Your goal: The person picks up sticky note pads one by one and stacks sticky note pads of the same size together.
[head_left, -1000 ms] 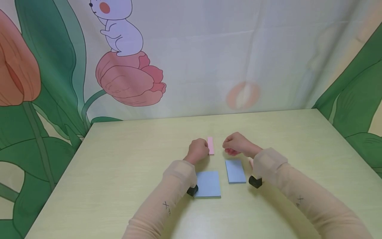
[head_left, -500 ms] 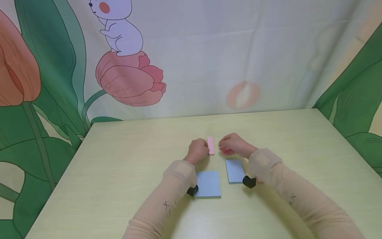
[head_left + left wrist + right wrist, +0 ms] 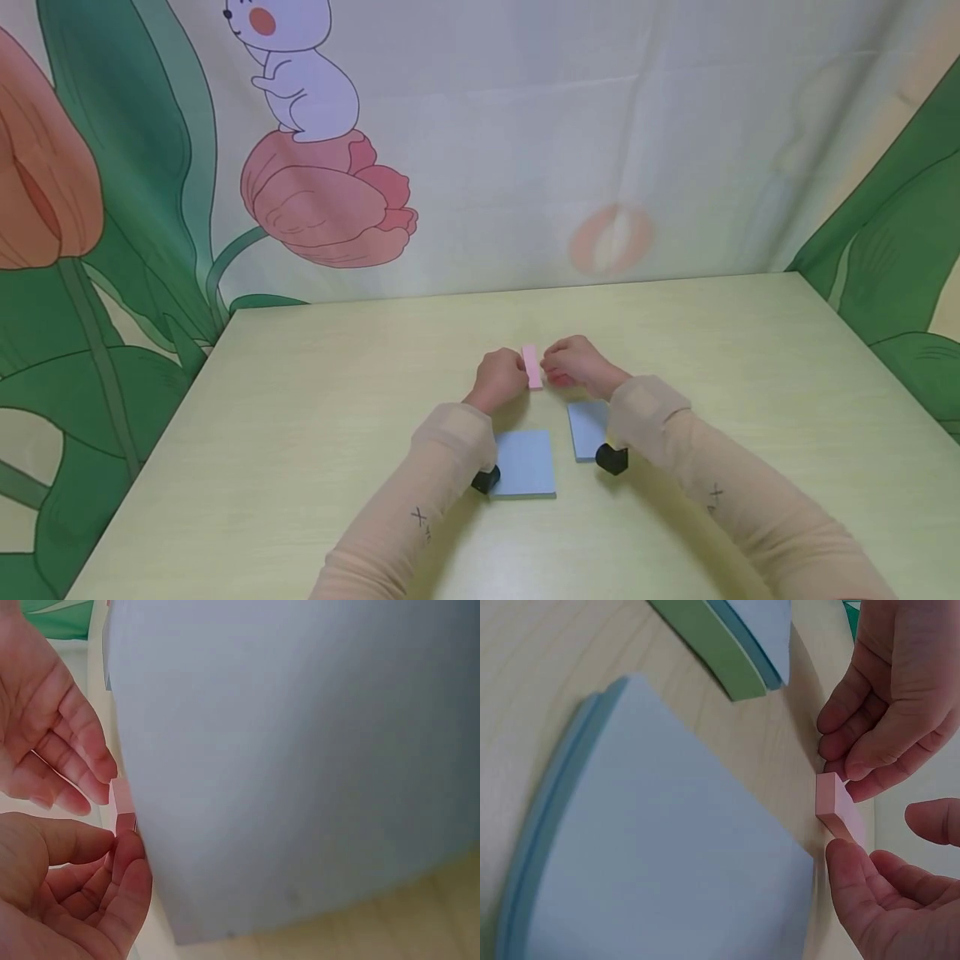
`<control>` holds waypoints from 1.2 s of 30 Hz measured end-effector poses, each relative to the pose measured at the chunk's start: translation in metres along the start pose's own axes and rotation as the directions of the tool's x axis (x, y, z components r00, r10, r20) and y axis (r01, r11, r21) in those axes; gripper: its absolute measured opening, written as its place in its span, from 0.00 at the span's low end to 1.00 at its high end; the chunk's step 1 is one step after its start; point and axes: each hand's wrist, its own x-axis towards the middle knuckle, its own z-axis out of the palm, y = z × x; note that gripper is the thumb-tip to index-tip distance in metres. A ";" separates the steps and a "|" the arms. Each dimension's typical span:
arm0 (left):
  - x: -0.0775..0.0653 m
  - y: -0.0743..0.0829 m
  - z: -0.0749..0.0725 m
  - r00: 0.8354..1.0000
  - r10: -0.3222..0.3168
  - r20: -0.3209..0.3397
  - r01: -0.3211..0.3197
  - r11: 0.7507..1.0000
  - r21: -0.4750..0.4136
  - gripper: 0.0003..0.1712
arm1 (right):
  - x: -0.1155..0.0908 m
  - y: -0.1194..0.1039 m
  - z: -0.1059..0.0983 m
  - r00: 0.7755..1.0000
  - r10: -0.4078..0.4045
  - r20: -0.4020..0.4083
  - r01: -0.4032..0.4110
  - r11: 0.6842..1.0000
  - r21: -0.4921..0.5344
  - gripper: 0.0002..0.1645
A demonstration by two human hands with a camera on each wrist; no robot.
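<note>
On the table, my left hand (image 3: 501,379) pinches the side of a narrow pink sticky note pad (image 3: 531,367) between thumb and fingers. My right hand (image 3: 577,364) is at the pad's other side, fingers loosely bent. In the right wrist view its thumb and fingertips are right at the near end of the pink pad (image 3: 829,796). Closer to me lies a square blue sticky note pad (image 3: 525,464), with green sides in the right wrist view. A narrower blue sticky note pad (image 3: 587,429) lies right of it, partly covered by my right sleeve.
Black wrist cameras (image 3: 612,459) hang below both cuffs, the left one overlapping the square blue pad and the right one beside the narrower pad. The pale table (image 3: 315,433) ends at a printed curtain (image 3: 480,167) behind.
My right hand has moved left to the pink pad, its sleeve now covering more of the narrower blue pad. The pink pad has turned slightly. My left hand has barely moved.
</note>
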 end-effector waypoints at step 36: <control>-0.001 0.000 0.003 0.996 -0.030 0.087 0.036 0.997 -0.073 0.09 | 0.010 0.010 0.005 0.990 0.127 -0.055 -0.122 0.989 0.081 0.12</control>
